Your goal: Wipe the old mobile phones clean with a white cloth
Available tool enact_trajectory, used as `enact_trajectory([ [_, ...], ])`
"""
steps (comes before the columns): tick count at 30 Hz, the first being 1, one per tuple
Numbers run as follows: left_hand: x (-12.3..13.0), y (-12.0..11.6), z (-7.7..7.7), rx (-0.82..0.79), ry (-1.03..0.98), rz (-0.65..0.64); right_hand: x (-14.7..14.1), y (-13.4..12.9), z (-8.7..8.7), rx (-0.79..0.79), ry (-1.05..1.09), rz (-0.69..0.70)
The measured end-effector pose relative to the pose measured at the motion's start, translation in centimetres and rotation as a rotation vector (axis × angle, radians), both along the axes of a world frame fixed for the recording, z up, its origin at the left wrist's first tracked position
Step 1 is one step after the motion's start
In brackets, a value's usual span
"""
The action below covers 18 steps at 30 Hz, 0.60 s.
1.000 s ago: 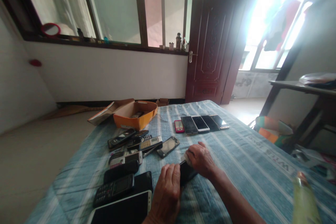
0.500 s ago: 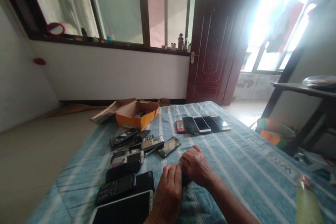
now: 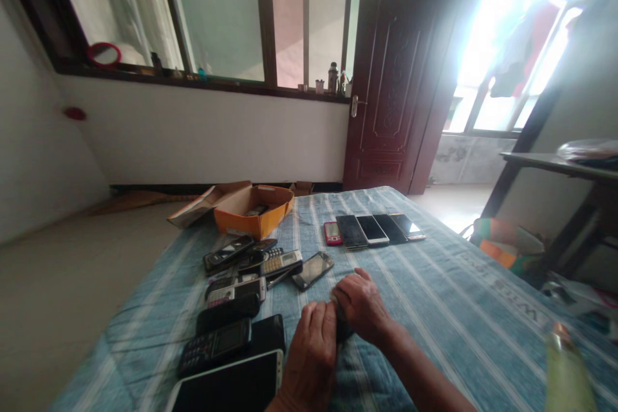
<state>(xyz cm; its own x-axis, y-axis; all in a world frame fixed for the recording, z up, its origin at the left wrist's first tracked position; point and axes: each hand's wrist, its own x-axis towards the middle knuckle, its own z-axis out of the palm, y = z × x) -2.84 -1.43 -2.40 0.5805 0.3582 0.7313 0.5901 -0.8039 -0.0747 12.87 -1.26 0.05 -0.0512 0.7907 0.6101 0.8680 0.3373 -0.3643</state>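
At the front middle of the bed, my left hand (image 3: 311, 344) and my right hand (image 3: 362, 306) press together, fingers curled round a small dark object (image 3: 344, 329). Most of it is hidden under the fingers; it could be a phone, but its kind does not show. A bit of something pale peeps out by my right fingertips. Just beyond lies a grey-screened smartphone (image 3: 313, 270). Left of my hands are a large white-edged smartphone (image 3: 232, 386), a black keypad phone (image 3: 215, 347) and a pile of old phones (image 3: 280, 264).
An open orange box (image 3: 255, 222) with a phone inside stands at the far left of the striped bedcover (image 3: 425, 322). A red phone (image 3: 333, 233) and several smartphones (image 3: 371, 230) lie in a row farther back. A pale greenish bottle-like thing (image 3: 567, 367) is at the right front.
Both hands keep nearly the same place and grip on the dark object. The whole view has shifted very slightly; the phones and box lie as before.
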Motion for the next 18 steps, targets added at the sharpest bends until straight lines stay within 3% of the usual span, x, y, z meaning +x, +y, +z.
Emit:
enact_trajectory([
  [18,-0.2,-0.2,-0.4,-0.043,0.07,0.057,3.2,1.3,-1.0,-0.02,0.126,-0.193],
])
